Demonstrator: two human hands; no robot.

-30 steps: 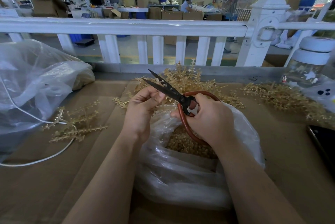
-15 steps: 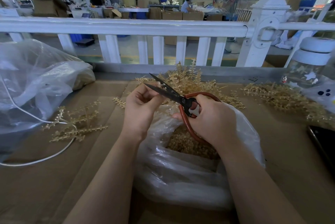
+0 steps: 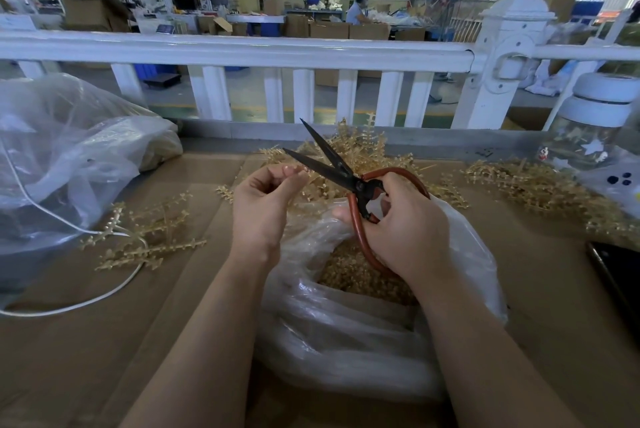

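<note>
Scissors [image 3: 341,173]: blades black, dull; handle loops [image 3: 360,237] red-brown, uniform
Sprigs [image 3: 360,150]: pale gold to straw, same tone in the loose heaps and inside the bag
Front bag [image 3: 346,341]: clear film, milky white where creased
Left bag [image 3: 69,150]: clear, greyish-white folds
Cable [image 3: 104,296]: white
Table covering [image 3: 86,358]: plain brown cardboard
Railing [image 3: 242,49]: white throughout
Jar [image 3: 585,136]: clear, white star motifs; lid [image 3: 606,91] white
Phone [image 3: 620,271]: black, glossy
Crates [image 3: 149,67] behind railing: blue

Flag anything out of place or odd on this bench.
A white cable trails across the brown cardboard tabletop and threads through loose golden plastic sprigs at the left, where it could snag. Nothing looks spilled or damaged.
</note>
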